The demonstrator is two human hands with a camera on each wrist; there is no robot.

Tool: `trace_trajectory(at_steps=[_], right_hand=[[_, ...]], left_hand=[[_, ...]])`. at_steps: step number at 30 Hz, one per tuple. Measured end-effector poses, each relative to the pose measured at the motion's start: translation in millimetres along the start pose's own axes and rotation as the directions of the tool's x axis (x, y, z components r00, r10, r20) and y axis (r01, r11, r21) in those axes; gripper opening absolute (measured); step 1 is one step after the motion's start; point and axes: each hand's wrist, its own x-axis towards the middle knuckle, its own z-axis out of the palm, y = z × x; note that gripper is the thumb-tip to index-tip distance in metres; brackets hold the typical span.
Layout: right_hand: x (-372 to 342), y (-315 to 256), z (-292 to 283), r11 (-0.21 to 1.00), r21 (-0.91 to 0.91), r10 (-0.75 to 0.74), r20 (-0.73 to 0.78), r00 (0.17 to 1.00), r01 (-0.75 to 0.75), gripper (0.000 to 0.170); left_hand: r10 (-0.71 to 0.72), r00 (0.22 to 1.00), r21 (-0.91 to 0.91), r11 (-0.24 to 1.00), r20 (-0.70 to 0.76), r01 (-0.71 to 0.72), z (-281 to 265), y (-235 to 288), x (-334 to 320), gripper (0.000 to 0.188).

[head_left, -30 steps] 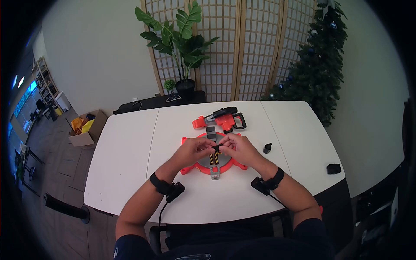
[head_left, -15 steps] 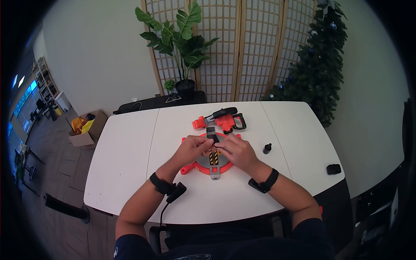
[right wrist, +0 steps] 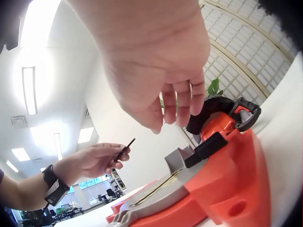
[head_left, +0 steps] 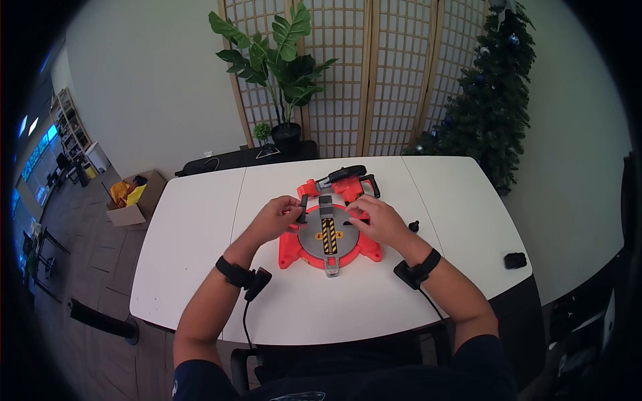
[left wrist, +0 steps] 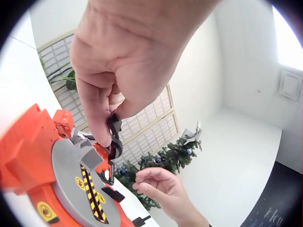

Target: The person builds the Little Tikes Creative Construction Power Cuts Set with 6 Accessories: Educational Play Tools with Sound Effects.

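My left hand (head_left: 275,219) pinches a thin black plastic piece (head_left: 303,210) over the left side of a toy saw base. This base has red feet and a grey turntable (head_left: 311,244) with a yellow-and-black striped slot. Over the base's right side hovers my right hand (right wrist: 163,71), its fingers loosely bent and holding nothing. Below those fingers a second black piece (right wrist: 207,150) lies on the base, partly covered by the hand in the head view. A grey block (head_left: 326,205) stands at the back of the turntable.
Behind the base lies a red toy saw head (head_left: 348,190) with a black blade guard and handle. A small black bottle (head_left: 414,226) is on the white table (head_left: 194,267), right of my right hand. A black lump (head_left: 515,260) sits near the right edge.
My hands have moved apart from above the turntable's middle. The left went left with one black piece; the right went right, and another black piece now lies on the base.
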Motion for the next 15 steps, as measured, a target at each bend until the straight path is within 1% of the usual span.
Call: trace_trajectory(at_steps=[2,3,4,6,7,9,10,12,13,15], right_hand=[[-1,18,0,0.996,-0.041,0.084,0.089,0.992,-0.081,0.021],[-1,25,0,0.994,-0.049,0.100,0.118,0.988,-0.095,0.021],[-2,31,0,0.994,-0.049,0.100,0.118,0.988,-0.094,0.021],[-4,43,2,0.981,-0.189,0.085,0.169,0.982,-0.052,0.023],[-5,50,5,0.981,-0.189,0.085,0.169,0.982,-0.053,0.023],[-6,56,9,0.979,-0.201,0.087,0.214,0.973,-0.043,0.026],[-6,56,9,0.979,-0.201,0.087,0.214,0.973,-0.043,0.026],[-6,57,11,0.979,-0.197,0.099,0.256,0.962,-0.048,0.028],[-6,56,12,0.979,-0.197,0.098,0.257,0.962,-0.048,0.028],[-7,56,12,0.979,-0.200,0.088,0.239,0.967,-0.040,0.029]], left_hand=[[-0.019,0.999,0.063,0.998,-0.043,0.022,-11,-15,7,0.022],[-0.032,0.999,0.080,0.996,-0.043,0.036,-15,-21,9,0.023],[-0.032,0.999,0.080,0.996,-0.043,0.036,-18,-26,12,0.023],[-0.034,0.998,0.151,0.988,-0.060,0.042,-23,-33,14,0.022],[-0.034,0.998,0.151,0.988,-0.060,0.043,-24,-34,15,0.022],[-0.048,0.997,0.286,0.956,-0.058,0.062,-27,-37,16,0.021],[-0.047,0.997,0.286,0.956,-0.058,0.062,-29,-39,17,0.021],[-0.046,0.997,0.444,0.894,-0.057,0.066,-32,-43,20,0.020],[-0.046,0.997,0.444,0.894,-0.057,0.067,-32,-45,21,0.020],[0.007,0.999,0.501,0.865,-0.034,0.011,-32,-48,22,0.019]])
